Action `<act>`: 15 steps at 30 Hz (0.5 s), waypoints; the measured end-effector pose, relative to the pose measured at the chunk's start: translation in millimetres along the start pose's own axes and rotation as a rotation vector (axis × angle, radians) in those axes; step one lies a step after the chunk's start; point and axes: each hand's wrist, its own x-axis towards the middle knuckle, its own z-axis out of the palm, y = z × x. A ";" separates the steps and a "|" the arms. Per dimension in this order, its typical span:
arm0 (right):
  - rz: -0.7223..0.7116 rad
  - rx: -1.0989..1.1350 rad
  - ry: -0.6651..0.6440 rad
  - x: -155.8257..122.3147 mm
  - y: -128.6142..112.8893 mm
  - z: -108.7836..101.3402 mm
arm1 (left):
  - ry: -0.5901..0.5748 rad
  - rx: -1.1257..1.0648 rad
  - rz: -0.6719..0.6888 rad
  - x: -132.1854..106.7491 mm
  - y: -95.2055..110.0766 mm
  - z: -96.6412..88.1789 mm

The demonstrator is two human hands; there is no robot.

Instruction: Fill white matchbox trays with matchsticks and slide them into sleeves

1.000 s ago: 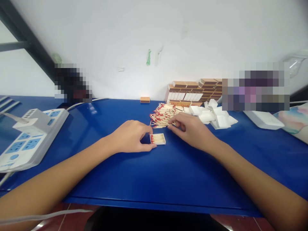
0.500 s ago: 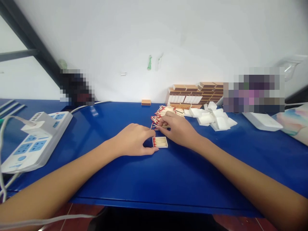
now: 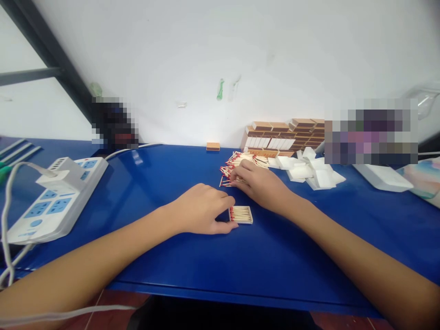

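A small white matchbox tray point(image 3: 241, 215) lies on the blue table, filled with a row of red-headed matches. My left hand point(image 3: 206, 211) pinches its left end, thumb on the near side and a finger on the far side. Just beyond the tray, my right hand point(image 3: 256, 183) has its thumb and fingertips closed at the near left edge of a loose match pile point(image 3: 237, 160). Matches show at these fingertips, but how many they hold is hidden. The right hand covers part of the pile.
Against the wall stand stacked matchboxes point(image 3: 275, 133), with a single matchbox point(image 3: 213, 146) to their left. White empty trays point(image 3: 309, 169) are heaped right of the pile. A power strip point(image 3: 58, 201) with cables occupies the left. The table's front edge point(image 3: 240, 302) runs below my arms.
My left hand and the tray have shifted slightly right and nearer to me. The right hand stays at the pile's edge. The whole view has shifted a little.
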 end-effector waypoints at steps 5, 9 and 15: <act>-0.046 0.038 0.019 1.1 -1.5 5.0 | -0.009 -0.022 -0.016 0.7 -1.3 0.4; -0.058 -0.058 0.025 1.9 -2.4 6.9 | -0.011 -0.019 -0.015 1.5 -0.3 -0.3; -0.032 -0.177 -0.017 0.7 -1.2 4.9 | -0.001 -0.021 -0.006 1.7 -0.9 -0.3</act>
